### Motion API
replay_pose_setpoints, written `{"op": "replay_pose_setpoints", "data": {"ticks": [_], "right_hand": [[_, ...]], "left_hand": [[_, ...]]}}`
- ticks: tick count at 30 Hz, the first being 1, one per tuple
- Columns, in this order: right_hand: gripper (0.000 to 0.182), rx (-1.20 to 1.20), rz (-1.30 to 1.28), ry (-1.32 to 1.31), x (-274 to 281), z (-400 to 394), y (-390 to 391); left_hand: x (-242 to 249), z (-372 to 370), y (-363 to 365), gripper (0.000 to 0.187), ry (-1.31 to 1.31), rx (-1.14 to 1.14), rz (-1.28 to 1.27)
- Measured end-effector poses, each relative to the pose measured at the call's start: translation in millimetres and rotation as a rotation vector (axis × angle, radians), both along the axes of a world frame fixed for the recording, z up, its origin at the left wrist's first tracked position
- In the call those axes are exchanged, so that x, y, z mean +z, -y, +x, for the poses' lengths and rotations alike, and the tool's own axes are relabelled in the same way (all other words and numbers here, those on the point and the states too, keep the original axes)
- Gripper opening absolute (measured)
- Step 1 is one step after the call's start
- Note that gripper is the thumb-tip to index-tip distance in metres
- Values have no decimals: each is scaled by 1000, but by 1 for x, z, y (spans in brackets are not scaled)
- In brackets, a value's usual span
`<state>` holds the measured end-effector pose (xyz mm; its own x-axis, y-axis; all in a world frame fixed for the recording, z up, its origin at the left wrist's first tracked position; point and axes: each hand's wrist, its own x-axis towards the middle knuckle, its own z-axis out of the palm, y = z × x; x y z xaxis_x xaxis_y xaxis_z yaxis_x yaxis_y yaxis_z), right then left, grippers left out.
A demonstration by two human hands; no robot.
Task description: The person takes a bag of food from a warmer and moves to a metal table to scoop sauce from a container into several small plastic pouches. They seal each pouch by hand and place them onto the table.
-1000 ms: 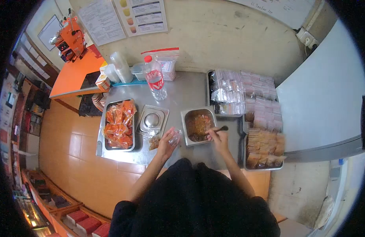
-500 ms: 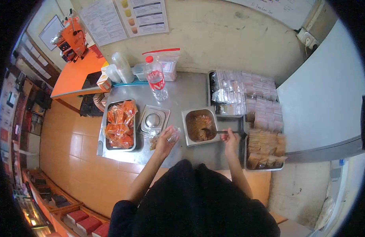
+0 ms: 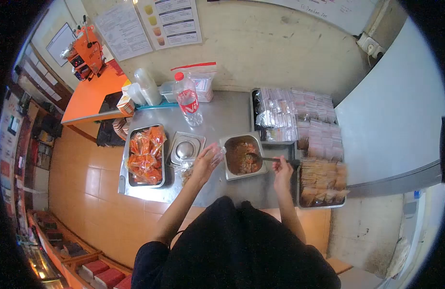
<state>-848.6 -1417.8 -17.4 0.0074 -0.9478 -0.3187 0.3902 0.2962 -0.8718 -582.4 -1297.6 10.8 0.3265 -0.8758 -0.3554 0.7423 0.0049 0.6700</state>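
At the steel pan (image 3: 242, 177), the right hand (image 3: 281, 177) grips the ladle (image 3: 271, 159), best lifted level; the left hand (image 3: 202, 166) holds a plastic bag (image 3: 220, 153).

A plain black top (image 3: 237, 250) — softly creased — with dark sleeves (image 3: 152, 255) ending near the elbows; forearms (image 3: 181, 200), left hand (image 3: 203, 165) and right hand (image 3: 282, 174) all bare.

The whiteboard (image 3: 335, 19) on the wall has handwriting that reads "Es Pandan", with a short last word that is hard to make out. Large white letters, seemingly "ViT", stand on the red label (image 3: 188, 103) of the plastic bottle (image 3: 194, 117). Print on the two wall sheets (image 3: 124, 32) and lettering on the orange machine (image 3: 89, 52) are too small or blurred.
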Motion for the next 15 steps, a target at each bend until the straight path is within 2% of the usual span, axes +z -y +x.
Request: {"op": "replay_pose_setpoints", "data": {"ticks": [7, 10, 13, 15], "right_hand": [[36, -18, -114, 57, 61, 15, 7], [36, -116, -143, 66, 77, 26, 6], [36, -76, -254, 14, 87, 33, 1], [33, 24, -393, -162, 87, 32, -4]], "left_hand": [[-6, -24, 31, 40, -31, -95, -62], [3, -38, 37, 39, -28, -109, -77], [11, -48, 42, 38, -48, -119, -84], [10, -50, 44, 37, -33, -130, -97]]}}
